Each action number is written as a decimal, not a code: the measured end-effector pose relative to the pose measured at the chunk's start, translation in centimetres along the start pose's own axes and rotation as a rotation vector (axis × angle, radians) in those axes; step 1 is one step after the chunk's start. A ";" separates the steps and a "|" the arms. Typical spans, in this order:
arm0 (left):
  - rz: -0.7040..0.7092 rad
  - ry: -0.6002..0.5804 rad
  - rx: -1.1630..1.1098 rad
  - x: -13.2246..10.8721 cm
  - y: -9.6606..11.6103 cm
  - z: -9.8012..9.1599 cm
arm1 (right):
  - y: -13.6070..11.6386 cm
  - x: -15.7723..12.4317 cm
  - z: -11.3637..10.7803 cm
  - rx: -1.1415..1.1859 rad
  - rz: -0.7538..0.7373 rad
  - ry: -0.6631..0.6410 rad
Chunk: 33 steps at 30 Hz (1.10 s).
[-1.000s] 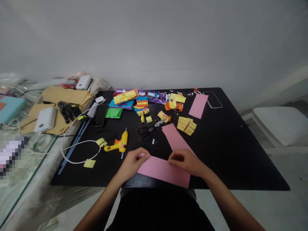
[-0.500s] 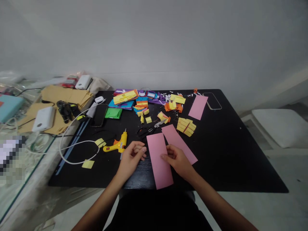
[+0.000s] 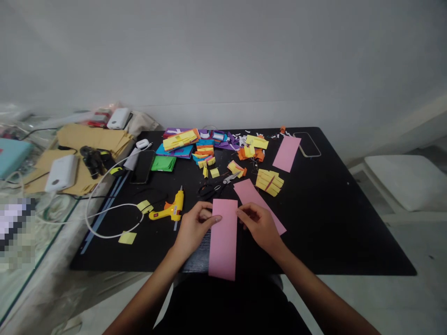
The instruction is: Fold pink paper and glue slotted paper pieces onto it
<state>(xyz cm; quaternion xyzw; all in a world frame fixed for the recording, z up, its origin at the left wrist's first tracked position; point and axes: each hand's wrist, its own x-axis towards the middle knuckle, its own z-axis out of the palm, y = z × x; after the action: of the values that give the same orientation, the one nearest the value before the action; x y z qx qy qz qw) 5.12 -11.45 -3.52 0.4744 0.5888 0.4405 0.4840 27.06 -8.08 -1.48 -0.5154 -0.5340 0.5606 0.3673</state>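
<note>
The left hand (image 3: 195,225) is pinched narrow, thumb on the face of a pink paper strip (image 3: 223,242) at its upper left edge; the right hand (image 3: 258,223) grips the upper right edge between thumb and fingers. The strip is a plain, smooth rectangle, hanging lengthwise between the hands, its lower end overlapping the near edge of the black tabletop (image 3: 331,223) in view. A second pink strip (image 3: 258,202) lies flat and slanted, partly behind the right hand. Beyond the right hand: a yellow slatted paper piece (image 3: 269,182) with a fanned outline, and a further pink sheet (image 3: 287,153). Ahead of the hands are metal-bladed scissors (image 3: 231,178) and loose, crumpled purple paper (image 3: 228,142) among white shreds. Left of the left hand, a yellow plastic glue gun (image 3: 176,207) lies on its side; farther left runs a looped white cable (image 3: 111,237). Containers: well beyond the left hand, a small rounded white case (image 3: 142,144), interior not visible; at far left, wrinkled clear plastic wrapping (image 3: 14,111), contents too blurred to identify.
</note>
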 end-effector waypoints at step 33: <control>0.369 0.015 0.398 -2.0 0.8 2.1 | 0.2 -0.4 1.6 0.150 0.001 -0.028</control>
<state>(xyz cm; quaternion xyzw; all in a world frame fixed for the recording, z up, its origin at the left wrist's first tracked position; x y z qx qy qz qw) 7.43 -13.14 -2.68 0.6561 0.5710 0.4004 0.2884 25.59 -8.82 -1.81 -0.4788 -0.4954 0.6064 0.3970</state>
